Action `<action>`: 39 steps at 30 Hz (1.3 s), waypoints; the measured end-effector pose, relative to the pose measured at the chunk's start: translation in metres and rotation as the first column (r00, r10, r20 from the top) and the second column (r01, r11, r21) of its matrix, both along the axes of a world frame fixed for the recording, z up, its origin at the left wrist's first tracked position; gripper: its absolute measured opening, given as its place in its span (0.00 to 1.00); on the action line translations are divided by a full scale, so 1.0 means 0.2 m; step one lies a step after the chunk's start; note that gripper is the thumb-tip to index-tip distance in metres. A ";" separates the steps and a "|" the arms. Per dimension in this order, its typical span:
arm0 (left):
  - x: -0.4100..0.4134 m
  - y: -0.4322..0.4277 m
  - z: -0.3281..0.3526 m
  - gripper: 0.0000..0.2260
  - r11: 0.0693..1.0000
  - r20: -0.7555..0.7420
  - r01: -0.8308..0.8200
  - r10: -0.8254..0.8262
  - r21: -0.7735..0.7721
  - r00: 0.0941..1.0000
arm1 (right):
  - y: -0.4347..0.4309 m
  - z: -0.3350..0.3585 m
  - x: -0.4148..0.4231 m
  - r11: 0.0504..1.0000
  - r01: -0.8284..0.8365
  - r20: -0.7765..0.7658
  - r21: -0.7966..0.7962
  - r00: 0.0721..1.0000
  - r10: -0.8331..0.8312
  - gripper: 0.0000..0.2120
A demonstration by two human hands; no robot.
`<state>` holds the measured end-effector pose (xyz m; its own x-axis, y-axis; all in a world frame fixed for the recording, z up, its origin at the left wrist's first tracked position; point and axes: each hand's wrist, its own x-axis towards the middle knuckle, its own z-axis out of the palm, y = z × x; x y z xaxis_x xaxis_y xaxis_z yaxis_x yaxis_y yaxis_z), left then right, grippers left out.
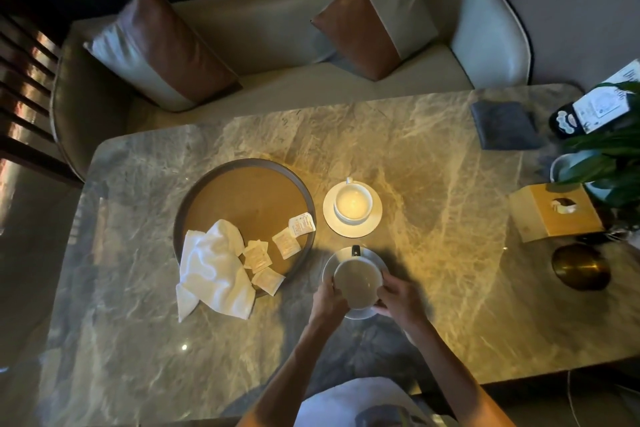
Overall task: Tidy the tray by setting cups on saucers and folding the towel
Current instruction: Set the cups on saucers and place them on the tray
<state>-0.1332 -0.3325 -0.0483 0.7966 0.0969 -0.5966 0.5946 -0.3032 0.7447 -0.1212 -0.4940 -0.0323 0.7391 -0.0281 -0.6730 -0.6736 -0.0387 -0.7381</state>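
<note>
Plant [609, 152] cut off; sachet [302, 224] print unreadable.

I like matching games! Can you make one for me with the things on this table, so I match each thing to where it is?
Things:
1. white towel
2. cup with the black handle
3. sachets
4. grey cloth

Places:
A. far right corner of the table
B. held by both hands over a saucer
C. hanging over the tray rim
D. flat inside the tray

Pairs: 1-C, 2-B, 3-D, 4-A
</note>
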 end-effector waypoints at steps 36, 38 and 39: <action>-0.03 0.05 -0.01 0.12 0.998 -0.133 0.055 -0.059 -0.034 0.989 | -0.07 -0.05 -0.02 0.973 -0.132 0.044 -0.189 0.989 0.143 0.16; -0.04 0.05 -0.01 0.12 0.998 -0.138 0.053 -0.058 -0.039 0.989 | -0.07 -0.06 -0.03 0.970 -0.140 0.051 -0.199 0.987 0.153 0.16; -0.04 0.04 -0.01 0.12 0.998 -0.139 0.051 -0.056 -0.039 0.989 | -0.07 -0.06 -0.03 0.971 -0.137 0.054 -0.198 0.987 0.150 0.17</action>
